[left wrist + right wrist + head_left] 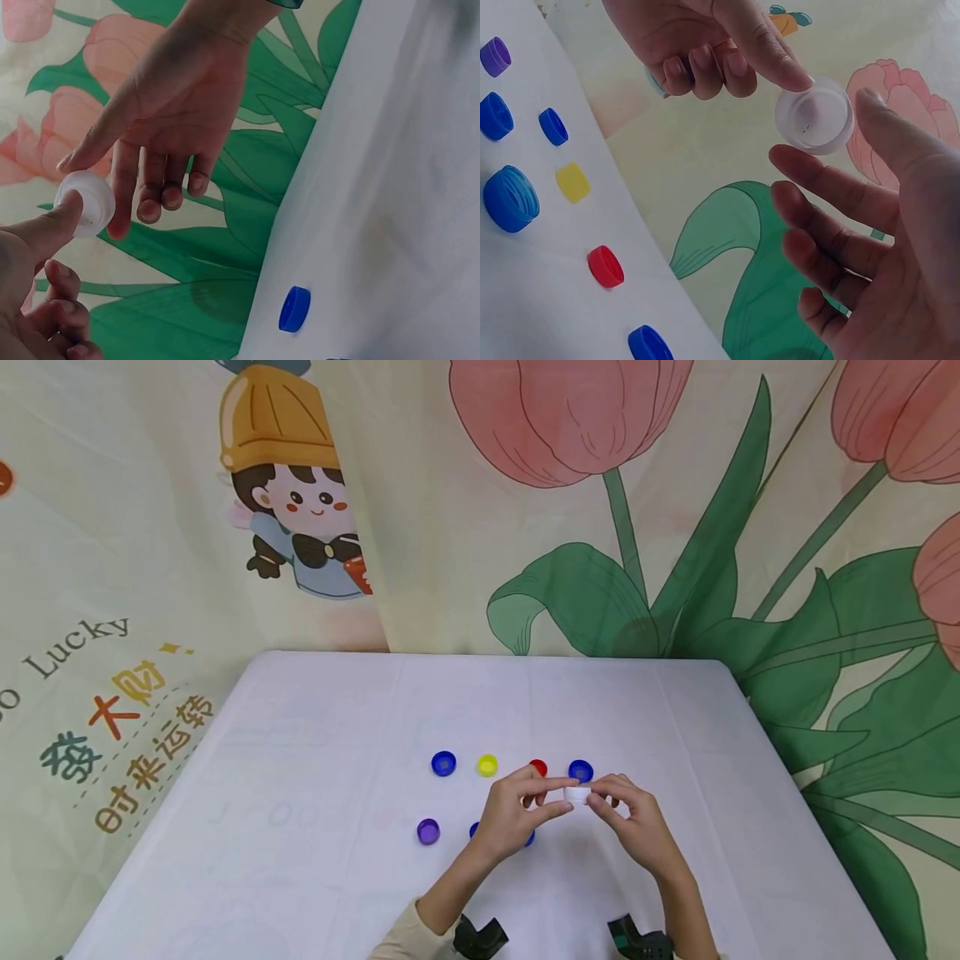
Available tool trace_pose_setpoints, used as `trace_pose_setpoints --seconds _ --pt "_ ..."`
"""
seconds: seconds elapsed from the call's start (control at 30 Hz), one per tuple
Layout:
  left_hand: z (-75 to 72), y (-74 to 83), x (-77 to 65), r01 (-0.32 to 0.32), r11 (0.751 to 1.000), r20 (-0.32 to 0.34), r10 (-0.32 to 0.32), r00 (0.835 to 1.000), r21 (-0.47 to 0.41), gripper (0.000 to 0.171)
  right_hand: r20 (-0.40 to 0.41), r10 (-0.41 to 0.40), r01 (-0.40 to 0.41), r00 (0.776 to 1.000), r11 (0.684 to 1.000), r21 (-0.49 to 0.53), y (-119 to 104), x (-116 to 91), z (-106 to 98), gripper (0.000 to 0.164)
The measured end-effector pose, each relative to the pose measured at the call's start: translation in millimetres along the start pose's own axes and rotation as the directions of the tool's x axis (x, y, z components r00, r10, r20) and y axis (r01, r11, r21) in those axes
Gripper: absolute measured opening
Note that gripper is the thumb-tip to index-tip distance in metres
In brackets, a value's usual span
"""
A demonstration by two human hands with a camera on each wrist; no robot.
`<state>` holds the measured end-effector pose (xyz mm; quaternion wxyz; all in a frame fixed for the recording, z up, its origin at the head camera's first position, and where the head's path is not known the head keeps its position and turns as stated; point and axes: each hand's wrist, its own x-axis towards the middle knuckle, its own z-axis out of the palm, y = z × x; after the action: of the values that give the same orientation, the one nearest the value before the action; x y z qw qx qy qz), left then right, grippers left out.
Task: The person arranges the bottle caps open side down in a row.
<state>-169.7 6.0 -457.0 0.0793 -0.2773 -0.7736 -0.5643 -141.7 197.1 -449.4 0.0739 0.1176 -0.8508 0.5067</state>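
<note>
Above the table, a white round cap [577,795] is between both hands. The left hand [512,814] pinches it, with the thumb on its face in the left wrist view. On the other side, the right hand [637,827] has its thumb and index finger at the cap's rim, its other fingers loosely bent. In the right wrist view the white cap [814,116] shows its round face. Just behind the hands lie a red cap [538,767] and a blue cap [581,770]. The left hand partly hides two more blue caps.
A white-covered table [337,718] bears the loose caps. Left of the hands are a blue cap [443,764], a yellow cap [487,766] and a purple cap [428,832]. A printed cloth [420,527] with tulips hangs behind the table.
</note>
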Motion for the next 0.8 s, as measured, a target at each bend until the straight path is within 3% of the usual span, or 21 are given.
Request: trace_pose_setpoints --seconds 0.3,0.57,0.8 --pt "0.8 -4.7 -1.9 -0.014 1.000 0.005 0.014 1.000 -0.003 0.028 -0.006 -0.029 0.029 1.000 1.000 -0.005 -27.5 -1.3 -2.9 0.010" --pt "-1.7 -3.0 -1.8 0.017 0.999 0.014 -0.017 1.000 0.031 0.044 -0.036 -0.061 0.060 0.997 0.998 -0.013 -25.8 -2.1 -1.9 0.017" --pt "-0.7 -4.0 -2.0 0.066 0.997 -0.033 -0.064 0.997 0.036 0.040 -0.060 -0.104 0.102 0.993 0.994 -0.040 -9.3 -1.8 0.8 0.026"
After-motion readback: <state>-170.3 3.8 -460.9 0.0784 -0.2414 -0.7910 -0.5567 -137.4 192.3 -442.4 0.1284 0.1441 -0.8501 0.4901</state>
